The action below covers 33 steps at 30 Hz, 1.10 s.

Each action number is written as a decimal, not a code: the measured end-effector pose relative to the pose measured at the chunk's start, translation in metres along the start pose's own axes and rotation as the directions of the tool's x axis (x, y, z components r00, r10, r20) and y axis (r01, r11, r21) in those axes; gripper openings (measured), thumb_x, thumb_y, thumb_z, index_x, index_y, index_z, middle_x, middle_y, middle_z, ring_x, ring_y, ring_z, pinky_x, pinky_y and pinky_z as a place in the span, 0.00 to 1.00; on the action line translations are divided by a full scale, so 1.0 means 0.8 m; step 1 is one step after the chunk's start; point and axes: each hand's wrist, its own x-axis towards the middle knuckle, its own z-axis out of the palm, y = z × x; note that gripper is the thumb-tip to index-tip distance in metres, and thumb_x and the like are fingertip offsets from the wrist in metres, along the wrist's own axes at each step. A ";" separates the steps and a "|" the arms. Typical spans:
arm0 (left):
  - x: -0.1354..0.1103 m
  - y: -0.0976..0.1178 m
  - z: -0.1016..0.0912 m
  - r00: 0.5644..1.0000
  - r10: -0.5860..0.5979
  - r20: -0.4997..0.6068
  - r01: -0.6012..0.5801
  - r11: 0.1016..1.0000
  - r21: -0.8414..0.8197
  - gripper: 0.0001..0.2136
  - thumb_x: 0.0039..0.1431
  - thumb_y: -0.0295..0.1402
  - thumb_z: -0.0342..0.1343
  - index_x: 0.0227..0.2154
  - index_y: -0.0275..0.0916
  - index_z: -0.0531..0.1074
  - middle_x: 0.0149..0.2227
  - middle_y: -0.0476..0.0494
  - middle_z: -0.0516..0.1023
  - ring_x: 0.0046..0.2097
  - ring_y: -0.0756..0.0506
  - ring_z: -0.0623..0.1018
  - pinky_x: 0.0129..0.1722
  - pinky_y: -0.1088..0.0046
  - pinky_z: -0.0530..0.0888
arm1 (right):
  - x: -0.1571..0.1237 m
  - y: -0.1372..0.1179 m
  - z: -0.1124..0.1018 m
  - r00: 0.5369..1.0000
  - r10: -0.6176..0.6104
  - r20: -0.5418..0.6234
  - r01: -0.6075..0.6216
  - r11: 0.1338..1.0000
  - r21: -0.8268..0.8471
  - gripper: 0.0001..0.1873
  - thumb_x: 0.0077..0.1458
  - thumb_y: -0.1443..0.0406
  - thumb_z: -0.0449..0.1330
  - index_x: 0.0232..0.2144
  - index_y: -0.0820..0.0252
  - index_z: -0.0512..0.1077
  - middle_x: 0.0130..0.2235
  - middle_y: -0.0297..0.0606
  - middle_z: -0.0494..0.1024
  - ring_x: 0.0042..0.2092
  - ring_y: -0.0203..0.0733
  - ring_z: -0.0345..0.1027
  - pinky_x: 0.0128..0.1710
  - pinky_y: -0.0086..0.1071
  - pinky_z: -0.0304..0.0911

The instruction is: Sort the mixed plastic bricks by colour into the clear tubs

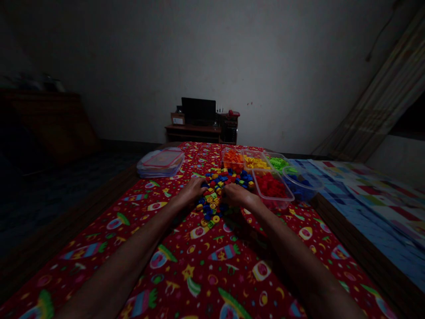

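The left hand (195, 190) and right hand (235, 195) curled at the block pile (212, 194) — how open, and whether holding anything, I couldn't tell.

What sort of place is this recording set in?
Probably a room in a home, perhaps a bedroom: a black flat-screen monitor stands on a low dark brown wooden desk, and at the right a long patterned fabric curtain hangs near multicoloured checked fabric that looks like bedding.
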 end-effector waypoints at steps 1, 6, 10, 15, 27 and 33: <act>0.000 0.001 -0.002 1.000 0.003 -0.001 -0.003 1.000 0.014 0.12 0.50 0.32 0.54 0.38 0.37 0.75 0.38 0.42 0.77 0.42 0.42 0.74 0.44 0.70 0.69 | 0.001 0.004 0.000 1.000 -0.008 -0.008 0.008 1.000 0.011 0.11 0.54 0.64 0.58 0.36 0.67 0.74 0.39 0.49 0.77 0.39 0.42 0.70 0.32 0.27 0.57; 0.001 0.009 -0.021 0.999 -0.031 0.023 0.030 0.999 0.013 0.13 0.48 0.35 0.52 0.34 0.34 0.75 0.31 0.46 0.76 0.34 0.46 0.73 0.35 0.74 0.68 | 0.009 0.025 0.001 0.991 -0.006 -0.137 0.030 0.983 0.179 0.11 0.52 0.63 0.59 0.34 0.68 0.73 0.32 0.41 0.75 0.30 0.35 0.64 0.26 0.25 0.52; 0.003 0.011 -0.031 0.997 -0.058 0.045 0.060 0.997 -0.038 0.14 0.45 0.37 0.51 0.30 0.34 0.75 0.26 0.47 0.74 0.29 0.47 0.72 0.29 0.75 0.66 | 0.016 0.030 0.004 0.971 0.022 -0.239 0.055 0.949 0.311 0.10 0.51 0.65 0.57 0.32 0.67 0.75 0.27 0.35 0.73 0.28 0.33 0.62 0.27 0.24 0.51; 0.006 0.018 -0.035 0.992 -0.103 0.073 0.119 0.959 -0.256 0.15 0.44 0.41 0.51 0.28 0.35 0.74 0.24 0.49 0.73 0.27 0.48 0.70 0.25 0.76 0.65 | 0.021 0.028 0.008 0.918 0.181 -0.353 -0.015 0.906 0.424 0.11 0.50 0.67 0.55 0.28 0.67 0.77 0.24 0.34 0.74 0.29 0.34 0.66 0.28 0.23 0.53; -0.009 0.062 -0.026 0.967 -0.021 0.253 0.187 0.732 -0.655 0.18 0.45 0.49 0.55 0.23 0.36 0.68 0.17 0.55 0.62 0.21 0.53 0.62 0.22 0.77 0.59 | 0.027 0.020 0.019 0.900 0.038 -0.435 0.190 0.863 0.468 0.16 0.52 0.64 0.59 0.44 0.65 0.74 0.42 0.43 0.78 0.43 0.41 0.72 0.40 0.27 0.62; -0.010 0.072 -0.028 0.971 -0.029 0.238 0.201 0.639 -0.742 0.20 0.43 0.51 0.58 0.25 0.35 0.70 0.20 0.53 0.67 0.22 0.53 0.65 0.23 0.78 0.62 | 0.025 0.019 0.018 0.888 0.105 -0.448 0.119 0.888 0.444 0.09 0.53 0.69 0.58 0.37 0.66 0.76 0.36 0.41 0.80 0.38 0.40 0.73 0.39 0.29 0.63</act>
